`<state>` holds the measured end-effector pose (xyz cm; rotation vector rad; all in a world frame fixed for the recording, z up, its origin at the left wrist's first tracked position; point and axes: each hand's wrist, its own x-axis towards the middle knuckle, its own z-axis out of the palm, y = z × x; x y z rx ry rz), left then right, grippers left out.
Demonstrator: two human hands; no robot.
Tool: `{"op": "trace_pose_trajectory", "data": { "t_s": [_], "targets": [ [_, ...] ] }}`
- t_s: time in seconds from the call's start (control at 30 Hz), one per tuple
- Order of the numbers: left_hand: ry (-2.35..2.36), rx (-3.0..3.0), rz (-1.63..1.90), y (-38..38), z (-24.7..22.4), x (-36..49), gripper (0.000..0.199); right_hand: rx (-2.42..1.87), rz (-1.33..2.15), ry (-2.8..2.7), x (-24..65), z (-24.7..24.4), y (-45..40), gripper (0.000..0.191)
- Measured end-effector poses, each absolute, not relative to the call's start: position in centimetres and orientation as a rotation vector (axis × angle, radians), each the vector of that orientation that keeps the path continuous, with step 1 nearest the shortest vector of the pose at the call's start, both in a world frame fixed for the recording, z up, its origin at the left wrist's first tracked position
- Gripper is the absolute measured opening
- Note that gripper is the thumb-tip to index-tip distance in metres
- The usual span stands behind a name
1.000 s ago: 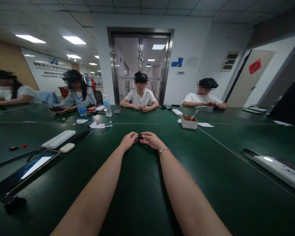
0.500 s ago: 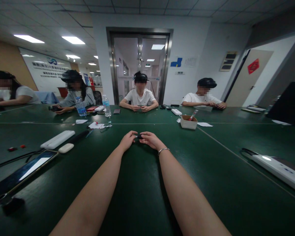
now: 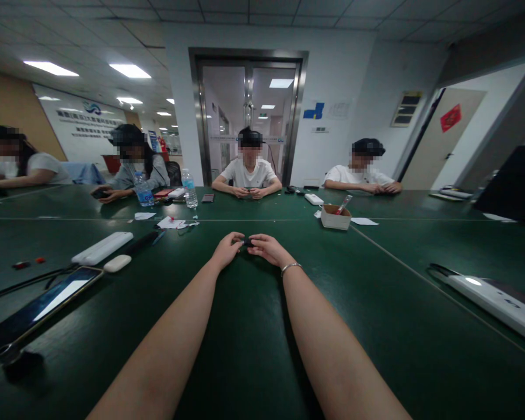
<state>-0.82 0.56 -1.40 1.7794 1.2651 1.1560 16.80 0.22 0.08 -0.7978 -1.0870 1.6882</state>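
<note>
Both forearms stretched out toward 12 o'clock over the dark green tabletop (image 3: pixel 254 326). Left hand (image 3: pixel 228 249) and right hand (image 3: pixel 268 249) meeting at centre, fingers (image 3: pixel 257 240) pinching a small black object (image 3: pixel 247 242) between them; too small to identify. Thin bracelet (image 3: pixel 290 268) on the right wrist. At 9 o'clock, a white case (image 3: pixel 101 247), a small white oval (image 3: pixel 117 263), a dark tablet (image 3: pixel 39 307). At 1 o'clock, a small open box (image 3: pixel 336 217). At 3 o'clock, a long white device (image 3: pixel 494 300). Four seated people along the far edge, 10 to 1 o'clock.

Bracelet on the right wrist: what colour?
Silver, seen in the head view: bracelet behind the right hand.
</note>
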Motion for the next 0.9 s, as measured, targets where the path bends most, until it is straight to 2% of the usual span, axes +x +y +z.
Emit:
{"op": "trace_pose_trajectory", "data": {
  "t_s": [0.4, 0.6, 0.9],
  "targets": [
    [1.316, 1.805, 1.101, 0.33, -1.21, -0.78, 0.036, -0.802, 1.680, -1.106, 16.79, -0.11, 0.42, 0.017],
    [1.263, 1.785, 1.131, 0.43, -1.15, -0.93, 0.029, -0.792, 1.676, -1.095, 16.79, -0.04, 0.34, 0.018],
    [1.233, 1.752, 1.179, 0.71, -1.42, -0.76, 0.030, -0.778, 1.675, -1.110, 16.79, -0.33, 0.62, 0.018]
  ]
}}
